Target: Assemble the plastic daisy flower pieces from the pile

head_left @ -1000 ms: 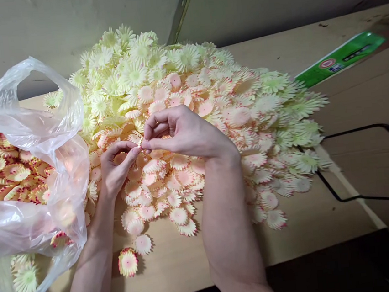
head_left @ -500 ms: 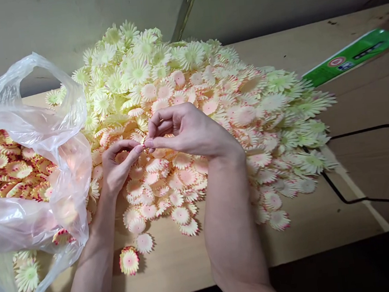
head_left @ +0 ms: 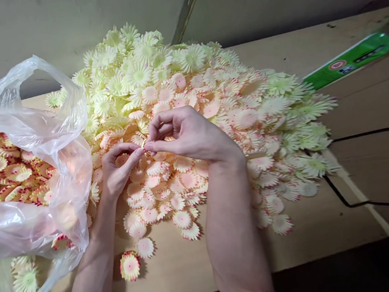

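Observation:
My left hand [head_left: 118, 168] and my right hand [head_left: 193, 134] meet fingertip to fingertip over a large pile of artificial flower petals [head_left: 180, 179]. Between the two pinches is a small petal piece [head_left: 144, 143] with a red-tipped edge, mostly hidden by the fingers. Both thumbs press against their index fingers on it. Beneath and around the hands, the petal layers are pale pink with red tips; toward the back and right they are pale green.
A clear plastic bag [head_left: 62, 154] at the left holds several red-edged petal pieces [head_left: 14, 170]. One petal stack [head_left: 129, 266] lies apart at the front of the wooden table [head_left: 172, 276]. To the right are a green packet [head_left: 351, 61] and a black wire frame [head_left: 368, 133].
The view has shifted slightly, so the table sits a little lower. Both hands stay pinched together at the same spot, with small finger shifts around the petal piece.

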